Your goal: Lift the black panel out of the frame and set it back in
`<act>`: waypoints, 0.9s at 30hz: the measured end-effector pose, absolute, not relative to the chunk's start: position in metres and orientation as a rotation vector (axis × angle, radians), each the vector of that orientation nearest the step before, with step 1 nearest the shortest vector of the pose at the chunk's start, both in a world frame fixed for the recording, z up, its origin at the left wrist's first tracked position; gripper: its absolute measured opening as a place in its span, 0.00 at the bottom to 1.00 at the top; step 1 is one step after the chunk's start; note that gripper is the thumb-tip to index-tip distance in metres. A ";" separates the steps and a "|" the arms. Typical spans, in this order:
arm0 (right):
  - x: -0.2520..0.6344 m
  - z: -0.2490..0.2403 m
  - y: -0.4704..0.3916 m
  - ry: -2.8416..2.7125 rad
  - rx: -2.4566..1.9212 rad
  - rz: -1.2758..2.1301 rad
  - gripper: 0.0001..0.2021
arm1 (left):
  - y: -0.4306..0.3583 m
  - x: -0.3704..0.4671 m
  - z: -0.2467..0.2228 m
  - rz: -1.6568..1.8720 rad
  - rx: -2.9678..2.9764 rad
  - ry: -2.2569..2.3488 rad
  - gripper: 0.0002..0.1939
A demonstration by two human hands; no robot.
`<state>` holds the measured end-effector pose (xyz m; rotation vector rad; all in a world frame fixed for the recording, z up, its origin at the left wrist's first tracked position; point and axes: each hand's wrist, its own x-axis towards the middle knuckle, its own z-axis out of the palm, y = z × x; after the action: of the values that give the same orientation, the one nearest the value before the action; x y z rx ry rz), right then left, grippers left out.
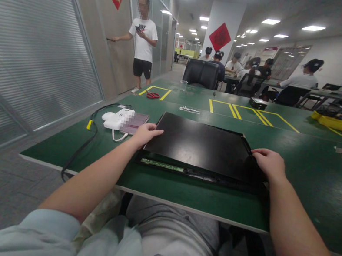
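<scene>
A flat black display panel (197,144) lies slightly tilted over a black frame (215,179) on the green table. Along the near side, a narrow green circuit board (162,165) shows below the panel's edge. My left hand (145,136) is closed on the panel's left edge, its thumb on the top face and the other fingers mostly hidden. At the opposite side, my right hand (269,164) pinches the right edge, where panel and frame sit close together. The panel hides most of what lies beneath it.
On the green table (93,158) to the left are a white device (119,118) and a black cable (84,141). Red scissors (153,95), a silver tool (189,110) and a clear cup (183,85) lie farther back. One person (143,39) stands at a door; several others sit beyond.
</scene>
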<state>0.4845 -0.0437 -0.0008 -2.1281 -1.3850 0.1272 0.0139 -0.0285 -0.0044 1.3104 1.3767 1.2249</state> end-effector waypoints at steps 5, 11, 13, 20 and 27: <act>0.484 -0.002 -0.044 -1.402 -2.112 0.138 0.12 | -0.026 0.011 -0.005 1.297 1.378 1.407 0.25; 0.483 -0.003 -0.039 -1.315 -2.062 0.239 0.16 | -0.024 0.010 -0.002 1.334 1.462 1.363 0.23; 0.484 -0.005 -0.036 -1.276 -2.056 0.280 0.14 | -0.025 0.010 -0.001 1.364 1.499 1.334 0.22; 0.482 -0.005 -0.036 -1.035 -1.840 0.480 0.07 | -0.031 0.014 0.005 1.530 1.442 1.149 0.22; 0.463 0.032 -0.064 -0.872 -1.179 1.018 0.14 | -0.032 0.011 0.013 1.594 1.160 1.068 0.27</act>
<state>0.4629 -0.0635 0.0315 -1.1792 -0.8718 1.0182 0.0108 -0.0323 0.0133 1.1598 1.0683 1.5940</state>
